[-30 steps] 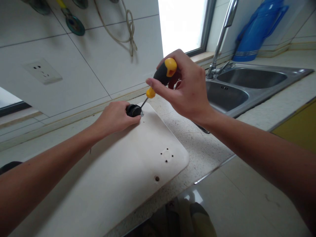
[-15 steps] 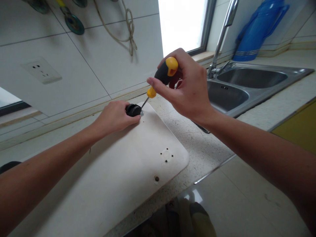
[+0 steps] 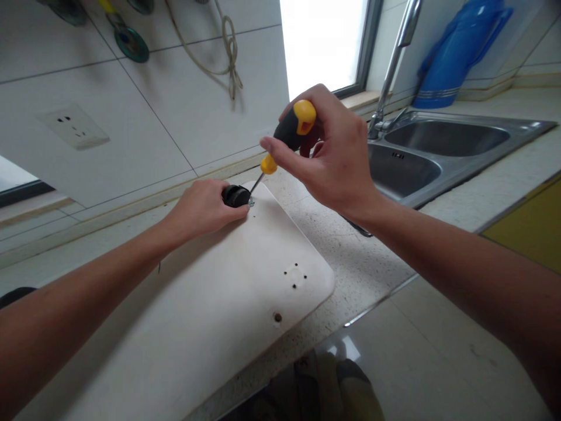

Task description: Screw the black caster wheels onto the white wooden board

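My right hand [image 3: 335, 149] is closed round the handle of a yellow and black screwdriver [image 3: 293, 130], which slants down to the left. Its tip reaches the metal mounting plate [image 3: 251, 202] at the base of a black caster wheel [image 3: 236, 196]. That caster sits on a white board [image 3: 210, 310] near its far corner, gripped between the fingers and thumb of my left hand [image 3: 204, 204]. Several small screw holes [image 3: 295, 275] and one larger round hole [image 3: 277, 317] show in the board's near right corner. The screw under the tip is too small to make out.
The board lies on a speckled countertop [image 3: 350, 280]. To the right are a double steel sink [image 3: 403, 169], a tap [image 3: 394, 64] and a blue thermos jug [image 3: 458, 55]. A wall socket [image 3: 73, 126] and a tied cord [image 3: 232, 58] are on the tiled wall.
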`<state>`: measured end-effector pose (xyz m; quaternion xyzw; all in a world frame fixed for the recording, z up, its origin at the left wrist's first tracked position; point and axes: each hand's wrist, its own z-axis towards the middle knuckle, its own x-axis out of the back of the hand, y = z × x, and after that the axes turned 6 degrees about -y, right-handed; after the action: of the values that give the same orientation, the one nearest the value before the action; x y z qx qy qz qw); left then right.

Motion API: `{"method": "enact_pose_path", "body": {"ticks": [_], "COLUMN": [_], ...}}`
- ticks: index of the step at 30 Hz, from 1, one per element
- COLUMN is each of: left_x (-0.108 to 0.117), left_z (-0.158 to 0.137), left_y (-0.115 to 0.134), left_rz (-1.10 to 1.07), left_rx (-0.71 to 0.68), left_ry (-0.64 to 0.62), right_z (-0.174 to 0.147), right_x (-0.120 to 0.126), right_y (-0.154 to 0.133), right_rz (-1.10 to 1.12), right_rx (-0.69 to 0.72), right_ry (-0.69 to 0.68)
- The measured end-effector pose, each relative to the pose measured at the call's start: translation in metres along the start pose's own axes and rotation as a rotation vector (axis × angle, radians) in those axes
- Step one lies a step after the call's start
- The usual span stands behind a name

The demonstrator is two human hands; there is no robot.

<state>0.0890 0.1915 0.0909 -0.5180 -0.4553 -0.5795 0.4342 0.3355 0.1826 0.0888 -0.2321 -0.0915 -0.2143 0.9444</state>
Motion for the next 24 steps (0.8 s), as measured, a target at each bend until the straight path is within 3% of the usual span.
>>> {"method": "enact_pose_path", "body": {"ticks": [24], "left_x": [0.0005], "left_z": [-0.0002], "left_y": [0.0017], "left_rz": [0.026], "left_rx": [-0.004], "left_ry": [0.013], "right_z": [0.0026], "right_x": [-0.0030], "right_y": [-0.0032], "right_rz": [-0.036], "right_rx": [-0.028], "right_ry": [-0.043]}}
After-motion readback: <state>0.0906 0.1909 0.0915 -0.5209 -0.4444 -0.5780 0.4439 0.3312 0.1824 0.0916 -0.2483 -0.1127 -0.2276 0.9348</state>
